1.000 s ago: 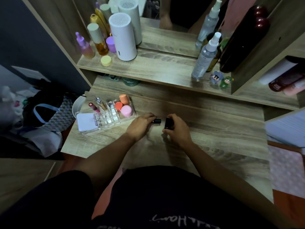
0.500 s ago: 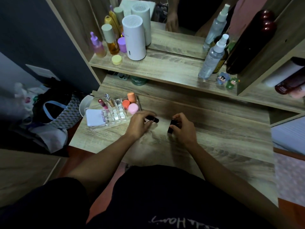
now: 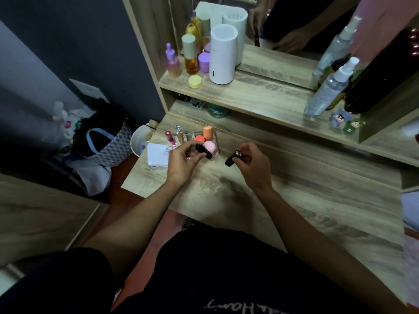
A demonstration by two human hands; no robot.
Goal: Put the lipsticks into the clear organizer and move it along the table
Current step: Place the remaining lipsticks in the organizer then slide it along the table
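Two black lipsticks are in hand: one (image 3: 204,151) pinched by the left hand (image 3: 183,159), one (image 3: 231,157) by the right hand (image 3: 251,164). Just beyond the left grip sits one clear organizer (image 3: 216,143) holding three sponges (image 3: 207,132), one pink tube (image 3: 169,137) and one glass vial (image 3: 178,130).

Wood-grain matt table (image 3: 317,200); clear glossy plastic organizer (image 3: 215,143); black glossy lipsticks (image 3: 230,160).

Person wears a black top, white script lettering across the chest, reads inverted from the head camera. Black shorts or trousers on the lap, can't tell which. Both forearms bare, no sleeves visible. Left hand (image 3: 181,159) and right hand (image 3: 254,164): no rings, no watch.
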